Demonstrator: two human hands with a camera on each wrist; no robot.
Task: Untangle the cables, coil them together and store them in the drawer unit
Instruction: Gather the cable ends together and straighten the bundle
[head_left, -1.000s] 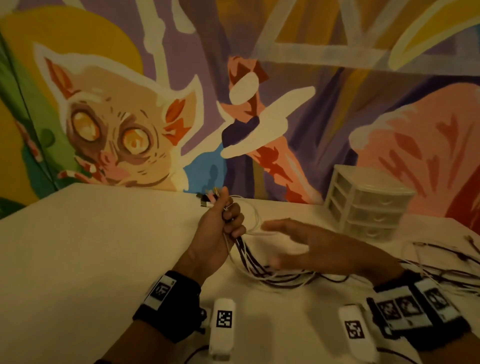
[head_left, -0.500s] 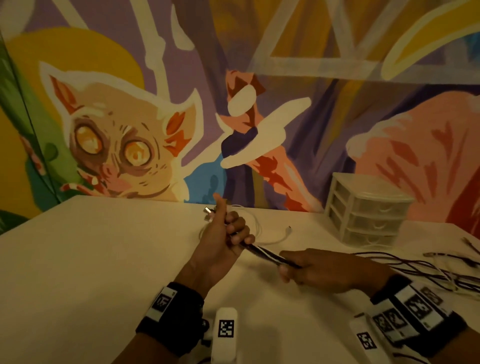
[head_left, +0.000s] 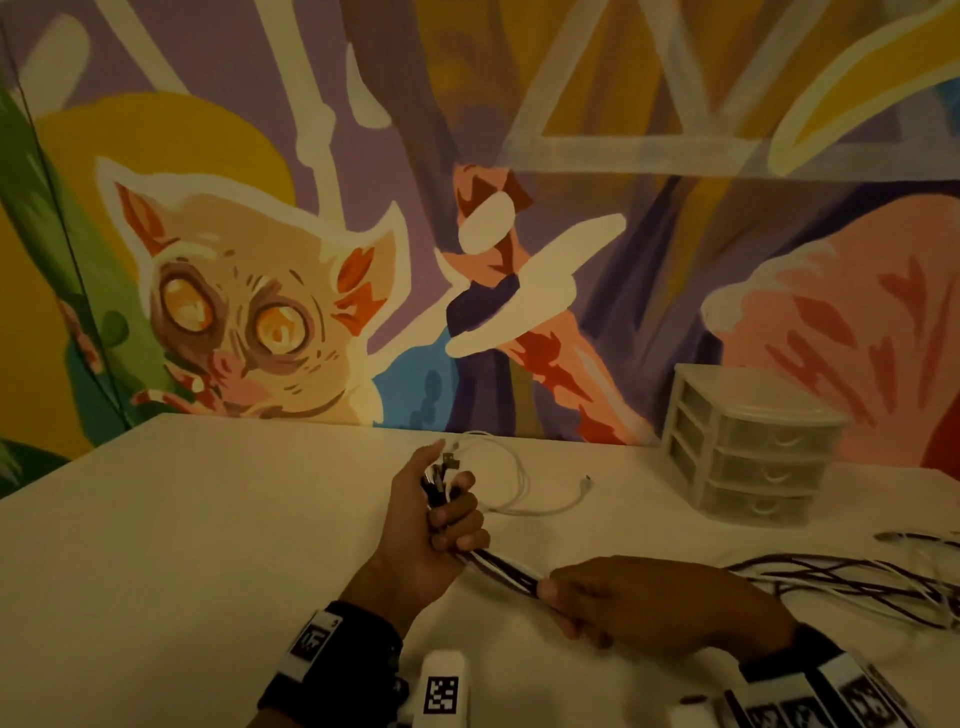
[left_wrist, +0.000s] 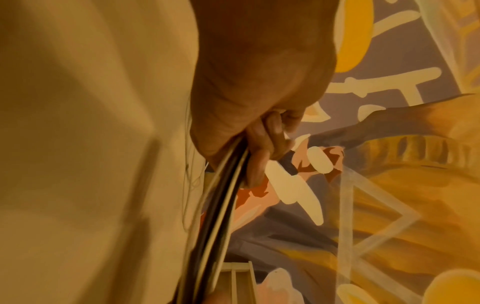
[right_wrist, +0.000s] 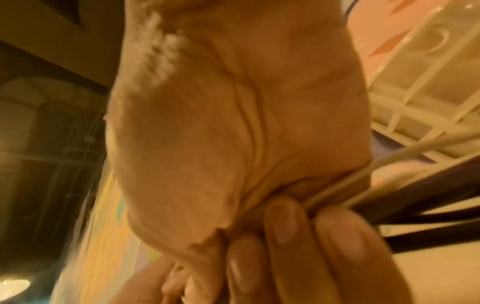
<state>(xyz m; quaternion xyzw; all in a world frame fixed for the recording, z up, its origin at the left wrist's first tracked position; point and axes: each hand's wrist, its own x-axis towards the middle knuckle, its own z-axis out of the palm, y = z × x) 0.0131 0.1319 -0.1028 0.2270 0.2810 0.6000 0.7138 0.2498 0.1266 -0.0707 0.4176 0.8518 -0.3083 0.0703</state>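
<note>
Head view overhead; wrist views close, sharing cables (head_left: 506, 570).

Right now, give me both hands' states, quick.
Left hand: closed, gripping the cables near their plug ends.
Right hand: closed round the same cables, further along.

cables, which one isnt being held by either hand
The white cable lying looped on the table behind the left hand, plug end free. The dark and white bundle runs gripped between the left hand and right hand.
</note>
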